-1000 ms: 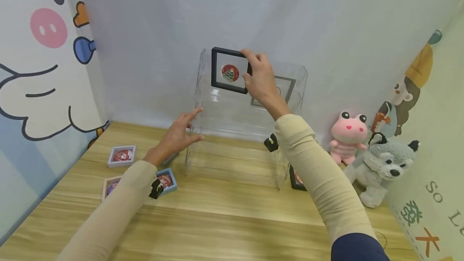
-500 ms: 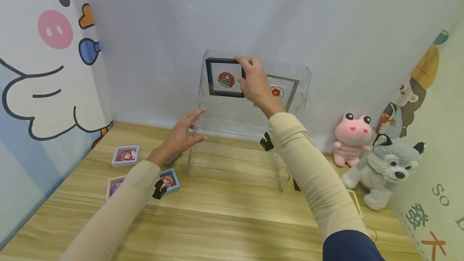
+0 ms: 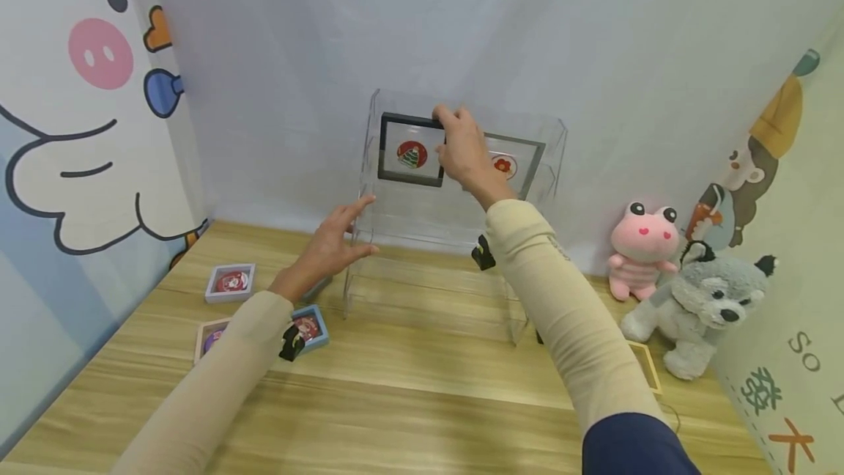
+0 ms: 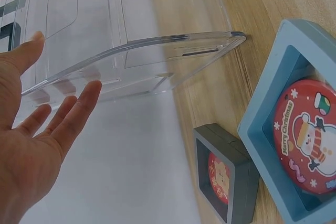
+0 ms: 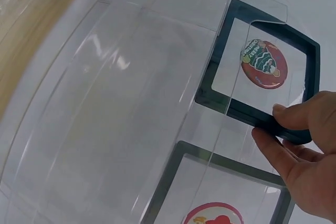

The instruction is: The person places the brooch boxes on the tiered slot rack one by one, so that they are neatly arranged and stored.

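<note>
My right hand (image 3: 464, 154) pinches the right side of a black display frame (image 3: 410, 180) between thumb and fingers. Inside the frame sits a round red badge (image 5: 264, 64) with a Christmas tree. The frame stands at the left of the top tier of a clear acrylic stand (image 4: 142, 42), behind its front lip in the right wrist view. Beside it on that tier leans a grey-green frame (image 5: 231, 163) with a red flower badge, partly covered by my right hand in the head view. My left hand (image 3: 327, 242), fingers spread and fairly straight, is at the stand's left side.
Left on the wooden table (image 3: 369, 402) lie a lavender frame (image 3: 231, 297), a beige frame (image 3: 199, 343), a blue frame (image 4: 268, 93) and a dark grey frame (image 4: 244, 182). A pink plush (image 3: 642, 248), a grey plush dog (image 3: 699, 306) and a yellow frame (image 3: 649, 369) are at right.
My right hand has brought the black frame down and slightly left onto the stand's top tier, where it now stands more upright. My left hand stays by the stand's left side.
</note>
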Demonstrator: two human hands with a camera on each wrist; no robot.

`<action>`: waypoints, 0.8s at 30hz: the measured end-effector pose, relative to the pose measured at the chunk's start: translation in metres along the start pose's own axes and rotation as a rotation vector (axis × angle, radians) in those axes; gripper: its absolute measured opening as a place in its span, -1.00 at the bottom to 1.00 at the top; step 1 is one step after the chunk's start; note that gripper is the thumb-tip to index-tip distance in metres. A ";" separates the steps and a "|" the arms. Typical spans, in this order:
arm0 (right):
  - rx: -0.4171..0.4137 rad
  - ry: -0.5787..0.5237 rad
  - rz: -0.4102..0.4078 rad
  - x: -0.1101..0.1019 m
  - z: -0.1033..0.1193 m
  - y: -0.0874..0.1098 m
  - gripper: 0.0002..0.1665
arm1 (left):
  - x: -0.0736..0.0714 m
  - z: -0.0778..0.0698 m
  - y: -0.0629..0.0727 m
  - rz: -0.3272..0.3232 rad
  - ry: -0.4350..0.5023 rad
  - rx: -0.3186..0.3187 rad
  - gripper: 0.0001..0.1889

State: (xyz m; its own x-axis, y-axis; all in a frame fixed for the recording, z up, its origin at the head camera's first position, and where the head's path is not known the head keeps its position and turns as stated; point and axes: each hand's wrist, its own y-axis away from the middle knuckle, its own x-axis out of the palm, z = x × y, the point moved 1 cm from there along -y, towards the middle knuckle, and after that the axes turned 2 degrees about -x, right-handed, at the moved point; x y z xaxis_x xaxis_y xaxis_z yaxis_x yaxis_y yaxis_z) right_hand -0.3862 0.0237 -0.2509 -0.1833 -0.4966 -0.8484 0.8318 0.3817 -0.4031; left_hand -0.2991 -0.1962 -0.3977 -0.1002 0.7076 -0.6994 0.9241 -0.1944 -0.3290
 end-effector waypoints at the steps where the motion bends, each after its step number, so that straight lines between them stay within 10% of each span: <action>1: 0.006 0.004 0.006 -0.001 0.000 0.000 -0.42 | 0.000 0.000 0.000 -0.001 -0.001 0.002 -0.09; 24: 0.015 0.050 0.021 -0.017 0.004 0.004 -0.47 | 0.001 0.001 -0.001 0.004 -0.004 0.004 -0.09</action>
State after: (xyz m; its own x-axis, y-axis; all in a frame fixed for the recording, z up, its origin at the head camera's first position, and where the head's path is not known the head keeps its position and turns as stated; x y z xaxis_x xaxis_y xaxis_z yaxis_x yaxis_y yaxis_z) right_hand -0.3774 0.0305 -0.2373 -0.1917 -0.4485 -0.8730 0.8433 0.3798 -0.3803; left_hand -0.3005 -0.1962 -0.3986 -0.0975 0.7042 -0.7033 0.9231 -0.2001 -0.3284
